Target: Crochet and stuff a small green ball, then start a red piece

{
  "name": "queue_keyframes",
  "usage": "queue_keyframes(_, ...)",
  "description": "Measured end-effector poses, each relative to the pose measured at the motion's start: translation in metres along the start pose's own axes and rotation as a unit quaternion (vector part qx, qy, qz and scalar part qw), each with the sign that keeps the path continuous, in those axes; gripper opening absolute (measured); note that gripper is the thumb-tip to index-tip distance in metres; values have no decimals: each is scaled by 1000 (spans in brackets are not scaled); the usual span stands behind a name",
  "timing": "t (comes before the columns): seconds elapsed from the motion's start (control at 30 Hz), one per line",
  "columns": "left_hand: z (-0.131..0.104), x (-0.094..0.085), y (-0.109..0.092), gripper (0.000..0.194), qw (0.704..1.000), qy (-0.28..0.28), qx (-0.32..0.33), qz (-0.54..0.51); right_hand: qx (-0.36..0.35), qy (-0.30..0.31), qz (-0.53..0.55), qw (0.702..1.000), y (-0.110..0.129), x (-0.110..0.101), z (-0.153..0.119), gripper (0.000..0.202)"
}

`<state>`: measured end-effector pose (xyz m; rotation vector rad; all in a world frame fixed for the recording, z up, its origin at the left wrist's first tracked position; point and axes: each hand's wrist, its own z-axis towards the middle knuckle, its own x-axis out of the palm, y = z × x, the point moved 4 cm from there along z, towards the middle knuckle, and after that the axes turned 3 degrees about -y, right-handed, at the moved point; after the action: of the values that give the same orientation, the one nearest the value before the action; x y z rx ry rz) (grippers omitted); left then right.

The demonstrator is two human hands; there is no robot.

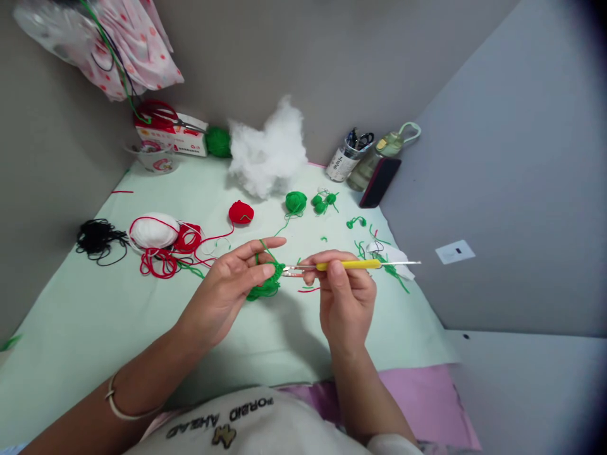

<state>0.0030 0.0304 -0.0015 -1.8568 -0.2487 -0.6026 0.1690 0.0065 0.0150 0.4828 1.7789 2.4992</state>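
Green crochet work [265,287] is pinched between the thumb and fingers of my left hand [227,284], whose index finger points out with green yarn looped over it. That yarn runs back to a green ball [296,202] on the table. My right hand [348,294] grips a crochet hook with a yellow handle [351,265]. One metal end of the hook reaches the green work; the other points right. A small metal piece shows under the hook shaft beside the work, its shape partly hidden by my fingers.
Red ball [241,213], white yarn [154,231] and black yarn [98,239] lie left. White stuffing [268,151], a box [190,136] and scissors [159,114] are behind. Pen cup [342,163], bottle [363,170] and phone [380,183] stand back right, near green scraps.
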Motion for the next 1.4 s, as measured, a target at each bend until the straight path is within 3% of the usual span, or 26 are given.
queue_keyframes(0.07, 0, 2, 1, 41, 1000, 9, 2, 5, 5, 15, 13, 1000, -2, 3, 2, 20)
queue_keyframes(0.2, 0, 9, 5, 38, 998, 54, 4, 16, -75, 40, -60, 995, -1, 9, 2, 15)
queue_keyframes(0.3, 0, 10, 7, 38, 999, 34, 16, 25, -122, 35, -114, 985, 0, 11, -2, 19)
queue_keyframes(0.4, 1, 11, 8, 46, 1000, 2, 22, -4, -209, 53, -214, 953, 2, 13, -8, 27)
queue_keyframes(0.5, 3, 12, 13, 40, 996, 22, -46, -73, -289, 57, -282, 913, 4, 14, -11, 30)
queue_keyframes(0.57, 5, 10, 14, 34, 989, 38, -86, -114, -248, 27, -237, 939, 3, 8, -7, 23)
queue_keyframes(0.67, 6, 7, 11, 31, 989, 47, -78, -118, -108, -5, -93, 990, -2, 1, 2, 21)
queue_keyframes(0.73, 5, 6, 9, 32, 994, 57, -49, -73, -55, 18, -57, 997, -5, 3, 4, 20)
queue_keyframes(0.83, 3, 7, 6, 34, 998, 68, -3, 8, -33, 39, -82, 995, -8, 6, 4, 18)
queue_keyframes(1.03, 1, 0, 2, 37, 997, 46, 19, 67, 26, 35, 3, 999, -11, 3, 9, 22)
queue_keyframes(1.23, 2, -1, -5, 35, 993, 31, 55, 104, -1, 49, -25, 998, -1, 3, 6, 22)
queue_keyframes(1.4, -1, -1, -5, 36, 987, -7, 85, 137, -139, 51, -138, 979, 13, 7, -7, 23)
